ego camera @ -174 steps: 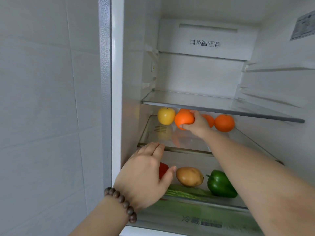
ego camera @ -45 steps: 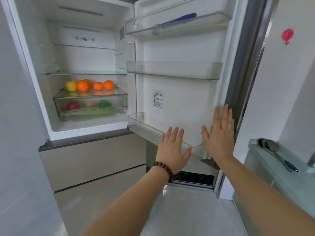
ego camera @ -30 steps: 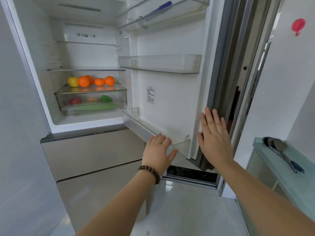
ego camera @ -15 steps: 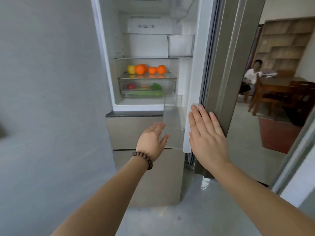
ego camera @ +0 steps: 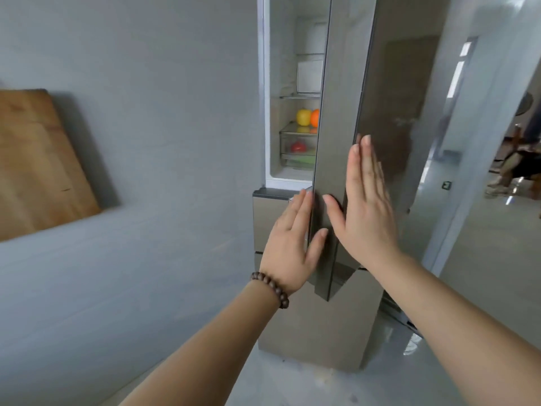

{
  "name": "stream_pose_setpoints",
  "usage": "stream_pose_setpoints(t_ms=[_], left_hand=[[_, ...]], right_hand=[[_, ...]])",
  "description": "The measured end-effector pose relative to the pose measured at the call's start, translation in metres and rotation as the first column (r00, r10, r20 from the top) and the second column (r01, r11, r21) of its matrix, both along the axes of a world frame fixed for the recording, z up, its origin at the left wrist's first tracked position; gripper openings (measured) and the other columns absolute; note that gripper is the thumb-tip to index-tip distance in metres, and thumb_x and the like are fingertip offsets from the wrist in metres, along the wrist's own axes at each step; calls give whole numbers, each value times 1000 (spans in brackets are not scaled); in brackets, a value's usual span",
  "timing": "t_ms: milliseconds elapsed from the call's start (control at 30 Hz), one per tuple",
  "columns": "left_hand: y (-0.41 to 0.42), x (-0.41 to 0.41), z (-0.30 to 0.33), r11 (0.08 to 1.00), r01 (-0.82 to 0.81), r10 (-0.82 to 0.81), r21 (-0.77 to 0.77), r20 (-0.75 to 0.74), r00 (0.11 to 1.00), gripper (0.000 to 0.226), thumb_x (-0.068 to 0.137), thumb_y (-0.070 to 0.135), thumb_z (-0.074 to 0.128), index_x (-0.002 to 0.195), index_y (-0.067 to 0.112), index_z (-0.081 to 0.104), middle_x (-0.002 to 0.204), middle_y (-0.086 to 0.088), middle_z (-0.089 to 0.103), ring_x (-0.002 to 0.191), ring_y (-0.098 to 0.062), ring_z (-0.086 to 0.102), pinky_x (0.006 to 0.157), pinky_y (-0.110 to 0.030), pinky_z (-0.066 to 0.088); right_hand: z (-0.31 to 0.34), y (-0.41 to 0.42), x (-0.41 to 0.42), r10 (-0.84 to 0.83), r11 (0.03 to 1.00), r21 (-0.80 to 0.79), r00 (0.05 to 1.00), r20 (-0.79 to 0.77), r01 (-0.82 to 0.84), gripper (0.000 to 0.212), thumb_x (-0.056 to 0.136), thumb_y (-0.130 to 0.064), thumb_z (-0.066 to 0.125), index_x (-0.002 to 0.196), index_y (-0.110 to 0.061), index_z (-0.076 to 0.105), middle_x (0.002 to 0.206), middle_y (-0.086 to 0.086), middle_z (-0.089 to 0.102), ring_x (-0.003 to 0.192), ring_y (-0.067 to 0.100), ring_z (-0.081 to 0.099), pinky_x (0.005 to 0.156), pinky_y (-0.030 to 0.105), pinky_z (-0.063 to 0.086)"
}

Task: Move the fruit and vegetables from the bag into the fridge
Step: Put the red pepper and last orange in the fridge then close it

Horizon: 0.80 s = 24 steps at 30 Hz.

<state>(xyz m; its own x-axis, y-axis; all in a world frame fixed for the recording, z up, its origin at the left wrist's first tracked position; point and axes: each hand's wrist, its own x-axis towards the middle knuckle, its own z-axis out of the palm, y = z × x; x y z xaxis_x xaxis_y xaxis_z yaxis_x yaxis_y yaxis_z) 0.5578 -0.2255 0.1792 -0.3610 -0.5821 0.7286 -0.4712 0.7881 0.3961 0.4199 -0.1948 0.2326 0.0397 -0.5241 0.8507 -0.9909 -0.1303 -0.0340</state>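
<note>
- The fridge door [ego camera: 345, 118] stands nearly closed, leaving a narrow gap at 12 o'clock onto the lit fridge interior [ego camera: 288, 83].
- Right hand [ego camera: 366, 212]: flat against the door's steel front, fingers straight and close together, thumb spread out toward 9 o'clock.
- Left hand [ego camera: 292, 244]: at the door's edge, fingers straight and together, thumb lying on the door's narrow side; a beaded bracelet [ego camera: 270, 288] circles the wrist.
- Through the gap: a yellow apple [ego camera: 303, 117] touching an orange [ego camera: 315, 118] on the glass shelf; beneath, in the clear drawer [ego camera: 285, 145], a red pepper [ego camera: 298, 146] above something green.
- At 9 o'clock a wooden board [ego camera: 38, 159] leans on the grey wall.
</note>
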Motion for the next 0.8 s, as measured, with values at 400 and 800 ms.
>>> stream_pose_setpoints(t_ms=[400, 800], left_hand=[[-139, 39, -14, 983, -92, 116, 160, -145, 983, 64, 95, 22, 53, 149, 18, 20, 140, 0, 49, 120, -12, 51, 88, -5, 33], [-321, 46, -11, 947, -144, 210, 288, -215, 954, 54, 95, 11, 48, 145, 23, 35, 103, -4, 69, 86, -20, 62, 75, -22, 46]], right_hand=[[-9, -161, 38, 155, 987, 49, 987, -41, -153, 71, 93, -44, 43, 149, -14, 12, 158, 6, 2, 146, 20, -1, 119, 36, 11], [-27, -318, 17, -135, 977, 160, 989, -65, 143, 84, 84, -38, 64, 149, -24, 12, 158, 6, -1, 146, 24, -3, 118, 41, 7]])
